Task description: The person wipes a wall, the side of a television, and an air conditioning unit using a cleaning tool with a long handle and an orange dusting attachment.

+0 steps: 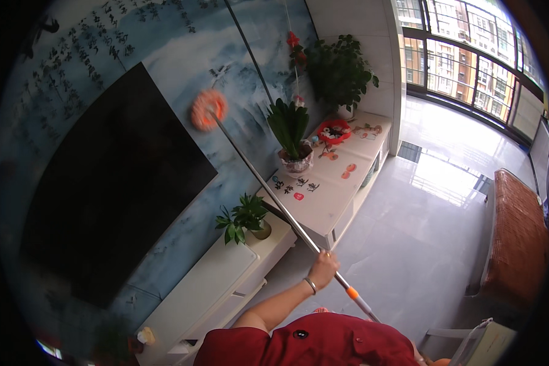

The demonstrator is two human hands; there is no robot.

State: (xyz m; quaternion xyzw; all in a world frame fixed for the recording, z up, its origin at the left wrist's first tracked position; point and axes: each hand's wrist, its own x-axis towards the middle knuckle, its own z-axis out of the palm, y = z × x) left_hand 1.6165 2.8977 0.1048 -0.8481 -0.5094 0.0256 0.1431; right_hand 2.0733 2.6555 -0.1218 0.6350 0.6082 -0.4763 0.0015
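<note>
My left hand [324,270], with a bangle at the wrist, is closed around the metal pole [274,196] of a mop or duster. The pole slants up and left to a round, fluffy orange head [209,110], slightly blurred. That head is against or just before the blue mural wall [238,155], right of the upper edge of a large black television [119,192]. Below my hand the pole has an orange collar [352,293], then passes out of sight at my red top [311,338]. My right hand is out of view; only a bit of skin shows at the lower right.
Under the pole stand a decorated cabinet [334,201] and a lower white cabinet [196,288]. They bear a wrapped potted plant [293,132], a leafy plant in a vase [261,230] and a red dish [334,131]. A brown-covered seat [517,233] stands at right on the glossy floor.
</note>
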